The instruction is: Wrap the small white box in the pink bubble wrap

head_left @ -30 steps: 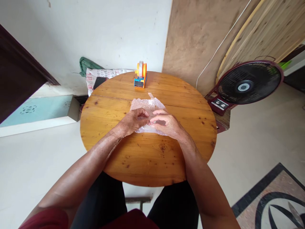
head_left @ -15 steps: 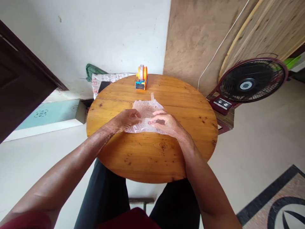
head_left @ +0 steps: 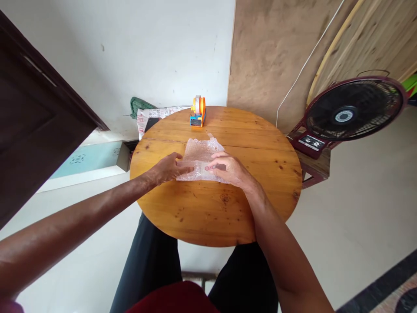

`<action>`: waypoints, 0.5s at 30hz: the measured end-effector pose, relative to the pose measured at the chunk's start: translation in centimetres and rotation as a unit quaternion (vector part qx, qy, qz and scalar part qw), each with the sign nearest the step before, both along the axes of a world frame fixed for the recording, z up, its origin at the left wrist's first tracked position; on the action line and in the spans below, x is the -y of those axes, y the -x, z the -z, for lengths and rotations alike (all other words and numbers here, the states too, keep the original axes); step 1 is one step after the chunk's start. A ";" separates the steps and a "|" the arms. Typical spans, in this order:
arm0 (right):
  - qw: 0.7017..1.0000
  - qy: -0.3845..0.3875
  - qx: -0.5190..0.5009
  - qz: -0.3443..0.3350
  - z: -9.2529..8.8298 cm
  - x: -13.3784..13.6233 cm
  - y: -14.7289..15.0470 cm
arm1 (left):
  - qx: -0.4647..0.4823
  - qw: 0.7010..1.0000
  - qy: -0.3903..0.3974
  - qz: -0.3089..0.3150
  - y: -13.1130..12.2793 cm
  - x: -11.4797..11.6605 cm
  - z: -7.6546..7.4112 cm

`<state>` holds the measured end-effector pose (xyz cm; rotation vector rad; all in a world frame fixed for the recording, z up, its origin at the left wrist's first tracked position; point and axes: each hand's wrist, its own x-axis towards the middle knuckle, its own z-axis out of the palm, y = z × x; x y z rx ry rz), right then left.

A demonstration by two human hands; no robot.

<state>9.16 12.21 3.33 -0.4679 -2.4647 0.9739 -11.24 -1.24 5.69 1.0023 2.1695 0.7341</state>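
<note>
- Wrap (head_left: 203, 150): clear bubble wrap, flat on table (head_left: 211, 217), approx. mid-top, btwn the two hands; near edge roughly parallel to wearer's side of table
- Strip (head_left: 210, 136): narrow, translucent, projecting from far edge of wrap toward dispenser
- L hand (head_left: 169, 168): at L edge of wrap, thumb & fingers spread apart, thumb reaching in over wrap; contact vs. slight clearance can't be told
- R hand (head_left: 233, 169): over R part of wrap, fingers bent, thumb & index tips close together at wrap's middle; can't tell if they pinch wrap, press it or hold sth. small
- Dispenser (head_left: 198, 114): orange & blue, w/ tape roll upright, nr far rim of table, well apart from both hands
- Table: round-edged, wooden, w/ dark knots & a seam running across beyond wrap
- Fan (head_left: 353, 112): dark red frame, black grille, on stand (head_left: 314, 167) to R of table
- Board (head_left: 260, 61): brown, upright behind table, R of white wall (head_left: 163, 48); white cord (head_left: 308, 63) hangs in front
- Sack (head_left: 142, 121): white, printed, behind table's far L rim, nr green bag (head_left: 140, 105)
</note>
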 end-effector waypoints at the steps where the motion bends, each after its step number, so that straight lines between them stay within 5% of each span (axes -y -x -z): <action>1: 1.000 0.001 -0.001 -0.002 0.0 0.0 0.0 | 0.023 1.000 0.010 -0.014 -0.1 0.1 -0.2; 6: 1.000 -0.002 -0.014 -0.015 0.2 -0.2 0.0 | 0.078 0.993 0.029 -0.083 -1.3 -0.3 -1.0; 15: 1.000 -0.021 -0.016 -0.007 0.2 -0.1 0.3 | 0.185 0.978 0.060 -0.074 -2.8 -1.3 -1.2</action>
